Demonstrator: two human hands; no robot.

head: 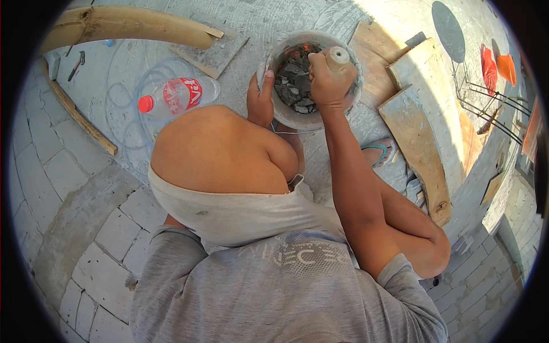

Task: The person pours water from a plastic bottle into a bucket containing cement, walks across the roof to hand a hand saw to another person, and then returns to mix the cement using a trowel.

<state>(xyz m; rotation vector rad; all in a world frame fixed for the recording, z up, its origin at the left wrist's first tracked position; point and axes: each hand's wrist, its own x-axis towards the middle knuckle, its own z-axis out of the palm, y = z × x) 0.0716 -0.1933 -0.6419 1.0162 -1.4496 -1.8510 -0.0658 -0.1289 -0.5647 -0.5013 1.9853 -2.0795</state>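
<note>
A round bucket point(283, 112) stands on the concrete floor in front of me, coated with dried cement, with dark grey broken lumps point(295, 88) inside and some orange showing at its far inner side. My left hand point(260, 97) grips the bucket's left rim, thumb on top. Above the bucket's right part, my right hand point(332, 81) is closed around an upright round wooden handle point(339, 55); the tool's lower end is hidden by the hand. A thin wire handle hangs at the bucket's near side.
A plastic bottle with a red cap point(146, 103) lies left by coiled clear hose point(124, 92). A bamboo pole point(146, 25) and pincers-like tool point(76, 66) are farther left. Plywood pieces point(411, 124), steel rods point(493, 115) and an orange object point(506, 68) lie right.
</note>
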